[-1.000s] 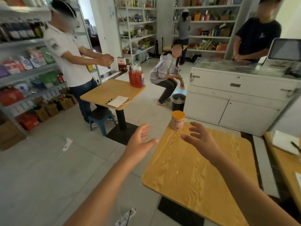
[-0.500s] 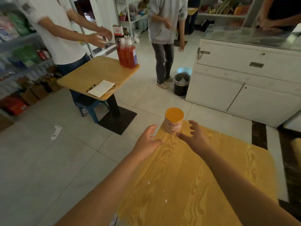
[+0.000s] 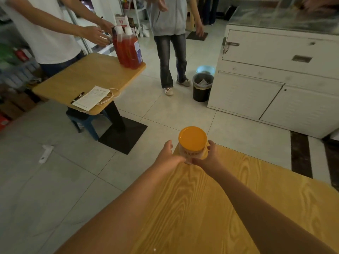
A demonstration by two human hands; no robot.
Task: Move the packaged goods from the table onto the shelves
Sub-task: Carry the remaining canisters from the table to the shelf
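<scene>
Pale floor tiles surrounded the wooden table (image 3: 229, 198), and the can (image 3: 192, 139) stood at that table's far left corner. 0.5 s earlier the 2 hands had been spread wide, short of the can. Now the left hand (image 3: 167, 154) and right hand (image 3: 209, 156) had narrowed onto it from either side, fingers curled round its wall and thumbs meeting on the near face. How firm the hold was could not be told. The can stood upright on the table, long axis vertical, orange lid facing up. The reach looked finished, with the lift toward the shelves not yet begun.
</scene>
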